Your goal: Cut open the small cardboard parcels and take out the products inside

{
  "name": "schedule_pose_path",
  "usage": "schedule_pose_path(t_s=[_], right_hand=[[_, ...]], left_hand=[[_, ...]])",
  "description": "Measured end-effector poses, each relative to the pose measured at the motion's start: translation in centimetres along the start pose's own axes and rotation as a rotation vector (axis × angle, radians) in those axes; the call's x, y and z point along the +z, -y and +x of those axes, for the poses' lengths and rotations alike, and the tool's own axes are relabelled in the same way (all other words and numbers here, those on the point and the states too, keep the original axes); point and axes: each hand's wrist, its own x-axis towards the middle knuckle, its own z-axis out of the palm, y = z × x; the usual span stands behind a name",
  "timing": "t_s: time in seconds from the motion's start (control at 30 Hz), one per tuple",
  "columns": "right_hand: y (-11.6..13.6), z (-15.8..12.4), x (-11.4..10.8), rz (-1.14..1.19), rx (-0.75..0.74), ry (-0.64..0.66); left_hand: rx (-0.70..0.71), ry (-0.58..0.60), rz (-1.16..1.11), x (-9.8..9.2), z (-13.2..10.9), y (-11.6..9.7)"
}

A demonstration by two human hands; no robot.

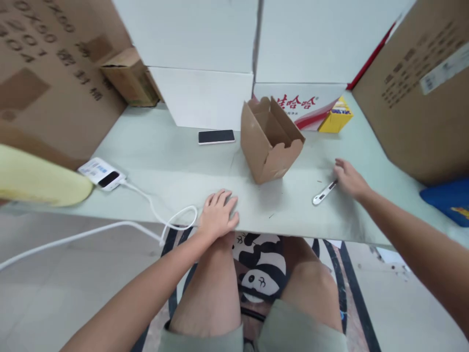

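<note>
My left hand (219, 215) rests palm down on the table's front edge, fingers spread and holding nothing. On the right, my right hand (349, 179) has its fingers curled in at the far end of a small white utility knife (324, 194). The knife slants toward the lower left, its rounded end on the tabletop; the grip itself is partly hidden under the hand. Between my hands and farther back stands a brown cardboard box (269, 146), open at the top, with notched edges. A smartphone (216, 137) lies behind it to the left, screen dark.
A white device (103, 173) with a cable (146, 198) lies at the left, beside a pale yellow object (44, 178). White cartons (205, 98) line the back. A yellow box (336, 116) stands at the back right. Large cardboard boxes (421, 98) flank both sides; a blue packet (449, 198) lies right.
</note>
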Motion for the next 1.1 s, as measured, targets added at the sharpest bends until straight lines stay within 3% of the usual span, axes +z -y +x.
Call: schedule_pose_path(t_s=[0.13,0.23,0.3,0.4,0.53,0.7,0.8,0.87,0.93,1.0,1.1], right_hand=[[2.9,-10.3,1.0,-0.097,-0.234,0.213],[5.6,-16.3,4.1,-0.124,-0.433,0.344],[7.6,-18.8,6.5,-0.136,-0.535,0.405],[10.2,-19.9,9.5,-0.142,-0.636,0.444],[12.4,-18.1,12.6,-0.154,-0.676,0.408],[13.3,-17.2,16.6,-0.199,-0.678,0.374],[13.1,-17.9,17.5,-0.243,-0.688,0.358],[12.8,-18.3,17.5,-0.286,-0.713,0.338],[12.5,-18.5,17.2,-0.337,-0.749,0.321],[12.3,-18.6,17.0,-0.384,-0.782,0.311],[12.3,-18.7,16.9,-0.439,-0.832,0.282]], left_hand=[[0.007,-0.031,-0.055,0.0,-0.4,-0.3],[0.001,-0.053,-0.091,0.1,-0.6,-0.4],[0.0,-0.067,-0.105,0.1,-0.8,-0.4],[0.004,-0.08,-0.117,0.2,-0.8,-0.4],[0.005,-0.089,-0.141,0.2,-0.9,-0.3],[-0.014,-0.093,-0.251,0.4,-0.9,0.0],[-0.046,-0.093,-0.376,0.3,-0.3,0.8],[-0.077,-0.107,-0.475,-0.4,0.9,2.3],[-0.15,-0.161,-0.563,-1.8,3.1,5.2],[-0.29,-0.261,-0.614,-3.8,6.0,9.6],[-0.495,-0.396,-0.633,-7.4,11.0,18.2]])
